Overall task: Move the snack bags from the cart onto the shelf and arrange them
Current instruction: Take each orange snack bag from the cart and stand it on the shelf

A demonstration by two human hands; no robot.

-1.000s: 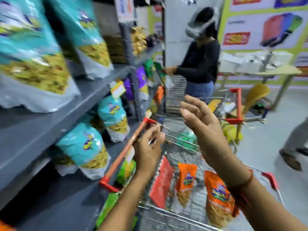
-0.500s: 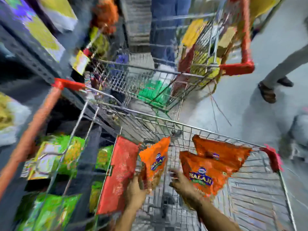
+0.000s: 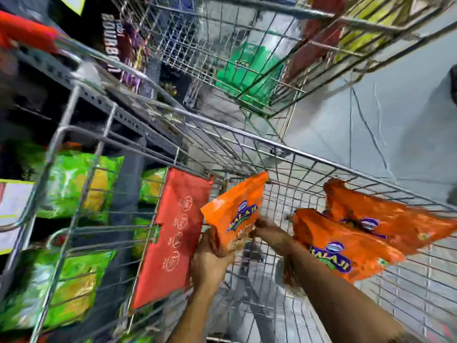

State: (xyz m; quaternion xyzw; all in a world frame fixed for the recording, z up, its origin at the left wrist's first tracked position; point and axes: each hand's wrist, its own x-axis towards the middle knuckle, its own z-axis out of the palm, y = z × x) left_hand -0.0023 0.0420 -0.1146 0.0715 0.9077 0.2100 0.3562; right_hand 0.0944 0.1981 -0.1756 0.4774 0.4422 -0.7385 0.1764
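inside wire cart [image 3: 306,154]: 3 orange snack bags, 1 [image 3: 235,215] w/ both hands [image 3: 210,261] [image 3: 268,230] on it

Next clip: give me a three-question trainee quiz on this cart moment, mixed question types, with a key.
1. True or false: both hands touch the same orange snack bag.
2. How many other orange bags lie in the cart, right of the held one?
A. none
B. two
C. five
3. Fill in: the flat panel against the cart's left wall is ____ in colour.

Key:
1. True: left hand grips its lower edge, right hand its side.
2. B: near bag, far bag.
3. Red.
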